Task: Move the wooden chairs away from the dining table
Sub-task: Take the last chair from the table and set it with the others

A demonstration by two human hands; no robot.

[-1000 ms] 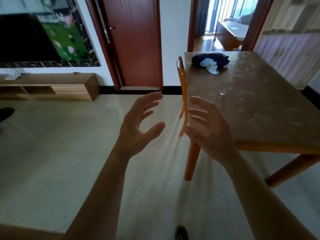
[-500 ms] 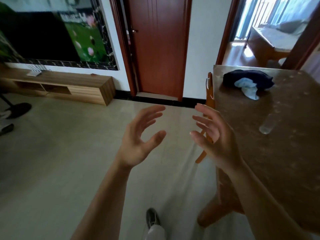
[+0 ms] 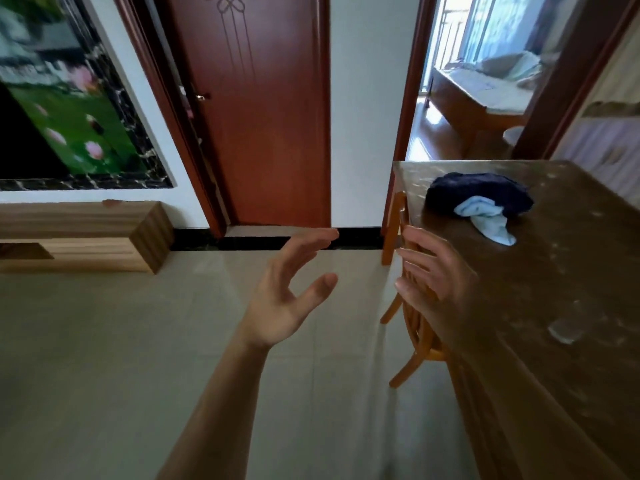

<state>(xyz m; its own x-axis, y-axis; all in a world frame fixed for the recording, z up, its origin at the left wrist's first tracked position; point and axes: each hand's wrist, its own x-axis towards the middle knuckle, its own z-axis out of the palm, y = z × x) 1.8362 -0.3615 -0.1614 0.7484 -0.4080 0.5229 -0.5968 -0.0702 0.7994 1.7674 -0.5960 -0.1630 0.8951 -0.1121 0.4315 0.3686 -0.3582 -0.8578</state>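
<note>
An orange wooden chair (image 3: 398,220) is tucked against the left side of the brown dining table (image 3: 561,278); only its backrest edge and legs show. My right hand (image 3: 436,285) is open with spread fingers, right in front of the chair's backrest, and I cannot tell whether it touches it. My left hand (image 3: 291,292) is open too, held over the floor to the left of the chair, holding nothing.
A dark blue and light blue cloth (image 3: 481,202) and a clear glass (image 3: 564,330) lie on the table. A closed red-brown door (image 3: 263,116) is ahead, an open doorway (image 3: 460,91) at its right. A low wooden cabinet (image 3: 86,237) stands along the left wall.
I have stepped closer to the chair; the door and chair look larger. Both hands stay open and have moved forward, the right one now level with the chair's backrest.
</note>
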